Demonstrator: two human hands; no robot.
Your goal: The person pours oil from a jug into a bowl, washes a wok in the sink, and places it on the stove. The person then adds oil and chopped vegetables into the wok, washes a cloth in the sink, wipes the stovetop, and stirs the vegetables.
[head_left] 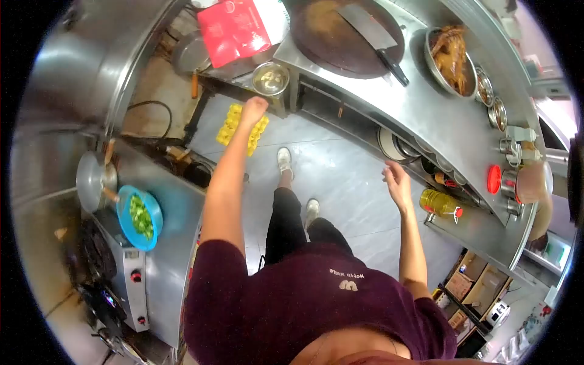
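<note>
My left hand (254,111) is stretched forward with its fingers curled closed. Just beyond it is a small steel bowl (271,79) with pale contents; I cannot tell whether hand and bowl touch. Below that hand, a yellow egg tray (230,126) lies on the floor. My right hand (396,179) hangs out to the side, fingers loosely bent and apart, holding nothing. Nearest to it are a counter's lower shelf with pots (398,145) and a yellow oil bottle (441,202) with a red cap.
A cleaver (371,33) lies on a round chopping board (316,45), its handle over the edge. Further right are a bowl of cooked poultry (451,61) and small steel containers. On the left, a blue basin (140,218) of chopped greens stands near a stove (131,274).
</note>
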